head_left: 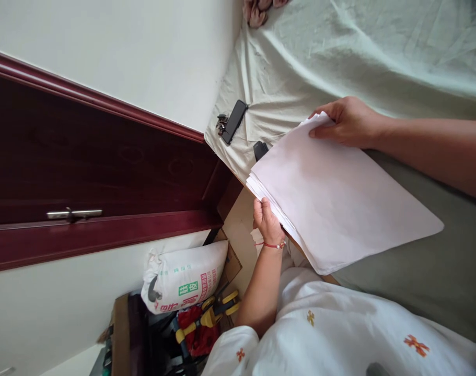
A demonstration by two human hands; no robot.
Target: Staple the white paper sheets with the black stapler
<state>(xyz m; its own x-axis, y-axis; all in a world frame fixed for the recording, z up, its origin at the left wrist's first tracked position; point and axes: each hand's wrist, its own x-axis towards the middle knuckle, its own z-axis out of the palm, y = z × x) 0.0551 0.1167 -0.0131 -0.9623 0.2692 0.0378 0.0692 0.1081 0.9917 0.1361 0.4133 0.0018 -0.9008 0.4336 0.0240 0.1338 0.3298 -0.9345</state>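
A stack of white paper sheets (347, 198) is held over the edge of the cloth-covered bed, its blank top sheet facing me. My right hand (345, 124) pinches the far corner, thumb on top and fingers beneath, where several sheet edges fan slightly. Against the near left edge, my left hand (268, 222) is closed on the stack, its fingers partly hidden. The layered edges of the sheets are a little uneven beside it. A red string bracelet (275, 245) circles my left wrist.
On the pale green sheet (379, 57) lie a black phone-like object (234, 121), small dark items (222, 122) and another black object (260, 150). A dark red door (104, 156) is at left. Below stand a white printed sack (186, 277) and a yellow wheeled item (208, 316).
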